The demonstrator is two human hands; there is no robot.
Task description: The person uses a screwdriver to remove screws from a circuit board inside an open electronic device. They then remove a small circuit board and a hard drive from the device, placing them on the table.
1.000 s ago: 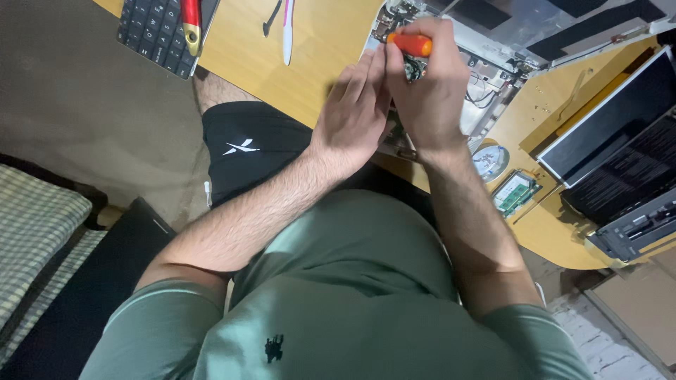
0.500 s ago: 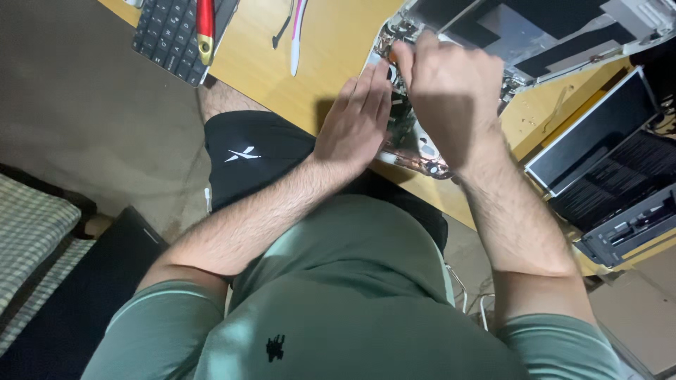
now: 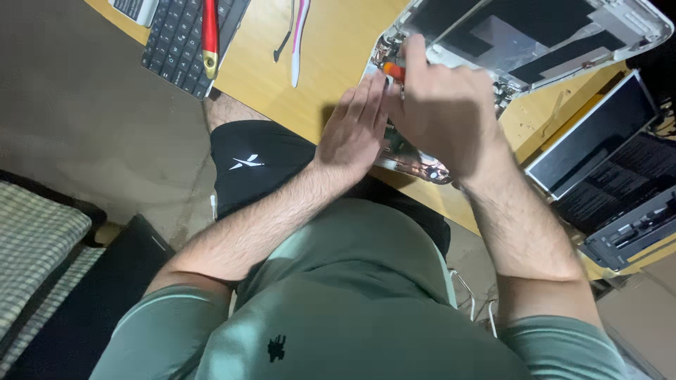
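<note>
Right fingers (image 3: 415, 53) curled around orange screwdriver (image 3: 393, 70); left fingers (image 3: 366, 98) straight, flat on opened laptop (image 3: 549, 35)

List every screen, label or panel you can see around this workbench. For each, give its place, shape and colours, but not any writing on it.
Detached screen panel: right edge of the wooden desk, flat rectangle, dark glass, silver frame.
Opened laptop shell: top right, by the right hand, silver with black patches.
Keyboard: top left, black, red-handled tool lying on it.
Small white emblem: on black shorts, below the desk edge.
Labels too small to tell.
</note>
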